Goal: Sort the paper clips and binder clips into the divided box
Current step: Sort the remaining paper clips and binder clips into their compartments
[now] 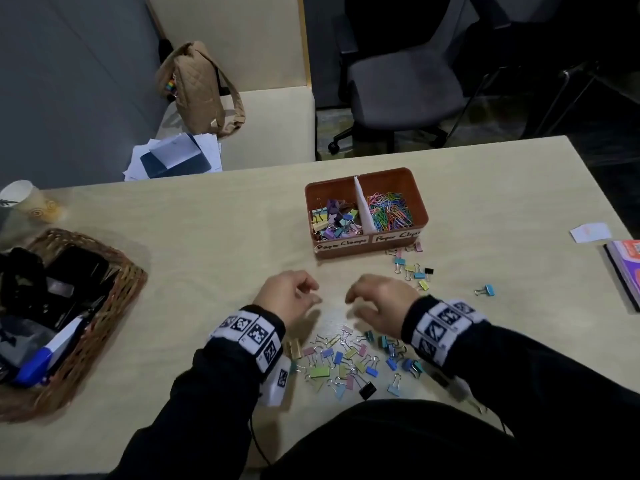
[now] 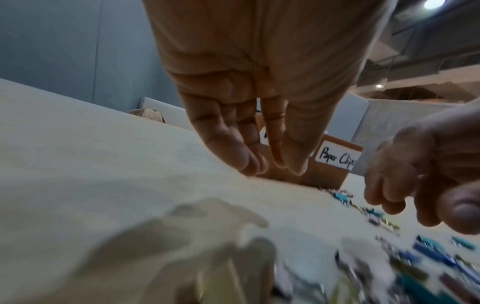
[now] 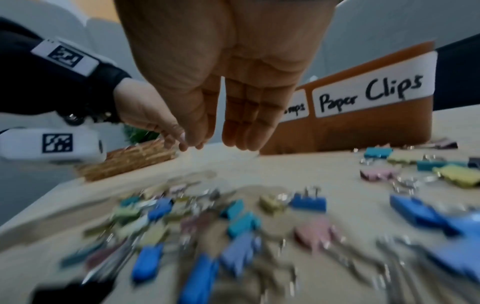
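**Head view: hands over a beige table**

Both the left hand and right hand hover empty, fingers relaxed. Binder clips litter the table near the body; the box sits beyond, with a wicker basket left and an office chair behind.

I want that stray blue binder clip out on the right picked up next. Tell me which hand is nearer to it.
Right. The right hand hovers just left of the stray blue binder clip, with bare table between them. The left hand is farther left, beyond the right hand.
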`<action>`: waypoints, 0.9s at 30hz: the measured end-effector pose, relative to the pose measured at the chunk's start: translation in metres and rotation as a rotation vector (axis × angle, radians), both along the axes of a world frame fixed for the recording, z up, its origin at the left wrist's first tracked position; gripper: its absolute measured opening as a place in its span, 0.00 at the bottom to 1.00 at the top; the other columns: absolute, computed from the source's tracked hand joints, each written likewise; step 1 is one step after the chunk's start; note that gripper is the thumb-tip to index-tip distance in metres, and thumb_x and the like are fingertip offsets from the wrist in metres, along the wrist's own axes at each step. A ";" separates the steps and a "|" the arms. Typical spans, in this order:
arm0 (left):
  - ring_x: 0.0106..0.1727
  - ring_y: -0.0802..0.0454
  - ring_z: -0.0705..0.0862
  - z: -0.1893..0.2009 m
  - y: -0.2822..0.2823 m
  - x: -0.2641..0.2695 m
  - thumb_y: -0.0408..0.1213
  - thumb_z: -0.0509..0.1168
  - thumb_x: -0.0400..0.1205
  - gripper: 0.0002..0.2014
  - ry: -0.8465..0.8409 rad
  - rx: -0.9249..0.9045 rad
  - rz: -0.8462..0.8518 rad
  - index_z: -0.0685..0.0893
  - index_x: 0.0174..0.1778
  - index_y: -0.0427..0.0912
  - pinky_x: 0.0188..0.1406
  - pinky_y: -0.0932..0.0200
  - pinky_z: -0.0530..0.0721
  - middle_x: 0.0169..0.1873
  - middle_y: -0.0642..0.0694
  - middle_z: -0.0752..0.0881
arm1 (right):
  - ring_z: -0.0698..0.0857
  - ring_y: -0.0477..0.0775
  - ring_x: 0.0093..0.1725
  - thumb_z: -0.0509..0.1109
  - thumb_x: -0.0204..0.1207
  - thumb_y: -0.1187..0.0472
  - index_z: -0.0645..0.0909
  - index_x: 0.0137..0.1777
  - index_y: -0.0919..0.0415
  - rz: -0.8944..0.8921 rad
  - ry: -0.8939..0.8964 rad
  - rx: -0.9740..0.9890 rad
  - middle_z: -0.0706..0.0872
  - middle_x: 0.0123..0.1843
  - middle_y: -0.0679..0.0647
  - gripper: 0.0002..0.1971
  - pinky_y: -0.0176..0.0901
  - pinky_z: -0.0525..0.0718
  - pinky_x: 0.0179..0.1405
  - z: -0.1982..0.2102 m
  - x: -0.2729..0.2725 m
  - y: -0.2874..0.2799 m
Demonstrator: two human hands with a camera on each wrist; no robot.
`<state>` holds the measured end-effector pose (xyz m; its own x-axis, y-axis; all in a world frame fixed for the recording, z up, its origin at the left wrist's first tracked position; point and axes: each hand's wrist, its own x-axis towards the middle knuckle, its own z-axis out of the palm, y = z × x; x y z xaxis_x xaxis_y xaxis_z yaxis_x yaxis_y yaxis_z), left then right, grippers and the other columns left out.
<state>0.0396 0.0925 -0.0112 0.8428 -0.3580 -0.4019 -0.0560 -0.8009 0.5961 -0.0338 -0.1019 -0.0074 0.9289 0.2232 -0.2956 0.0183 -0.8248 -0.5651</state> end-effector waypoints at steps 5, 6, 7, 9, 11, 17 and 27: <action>0.48 0.56 0.81 -0.020 0.020 -0.029 0.41 0.69 0.80 0.05 0.011 0.218 -0.093 0.85 0.49 0.53 0.52 0.60 0.81 0.51 0.54 0.80 | 0.76 0.50 0.62 0.67 0.78 0.46 0.77 0.65 0.51 0.241 0.048 -0.111 0.78 0.62 0.48 0.18 0.49 0.81 0.58 -0.024 -0.036 0.007; 0.50 0.55 0.80 -0.023 0.023 -0.033 0.41 0.70 0.79 0.07 0.013 0.259 -0.100 0.84 0.51 0.53 0.53 0.59 0.80 0.54 0.53 0.80 | 0.74 0.50 0.64 0.69 0.74 0.42 0.75 0.67 0.49 0.259 0.061 -0.119 0.76 0.64 0.47 0.24 0.49 0.81 0.58 -0.027 -0.040 0.008; 0.53 0.54 0.80 -0.025 0.026 -0.037 0.44 0.72 0.77 0.11 0.018 0.301 -0.100 0.83 0.54 0.53 0.54 0.58 0.80 0.56 0.52 0.78 | 0.72 0.51 0.66 0.72 0.70 0.38 0.72 0.70 0.47 0.286 0.080 -0.140 0.73 0.68 0.47 0.30 0.50 0.80 0.60 -0.031 -0.043 0.009; 0.60 0.51 0.77 -0.029 0.031 -0.044 0.52 0.75 0.72 0.23 0.032 0.382 -0.098 0.79 0.62 0.53 0.59 0.55 0.80 0.60 0.51 0.75 | 0.66 0.53 0.72 0.74 0.63 0.33 0.62 0.74 0.43 0.361 0.111 -0.226 0.65 0.75 0.49 0.41 0.56 0.77 0.67 -0.036 -0.047 0.014; 0.63 0.48 0.73 -0.031 0.034 -0.054 0.57 0.78 0.66 0.36 0.067 0.444 -0.097 0.73 0.67 0.54 0.62 0.52 0.79 0.62 0.50 0.71 | 0.63 0.57 0.75 0.75 0.63 0.33 0.56 0.77 0.41 0.424 0.100 -0.314 0.60 0.79 0.51 0.46 0.60 0.73 0.70 -0.040 -0.049 0.019; 0.58 0.47 0.75 -0.042 0.031 -0.081 0.55 0.82 0.58 0.43 0.134 0.445 -0.075 0.67 0.64 0.54 0.60 0.49 0.81 0.57 0.50 0.65 | 0.68 0.59 0.70 0.73 0.73 0.48 0.63 0.74 0.49 0.366 0.025 -0.363 0.65 0.76 0.54 0.32 0.57 0.75 0.66 -0.053 -0.052 0.030; 0.44 0.53 0.76 -0.054 0.003 -0.069 0.38 0.70 0.77 0.20 -0.032 0.235 -0.116 0.74 0.65 0.48 0.49 0.63 0.77 0.59 0.48 0.71 | 0.73 0.53 0.67 0.70 0.75 0.50 0.70 0.72 0.49 -0.040 0.023 -0.231 0.73 0.69 0.48 0.26 0.47 0.77 0.65 -0.046 -0.049 -0.012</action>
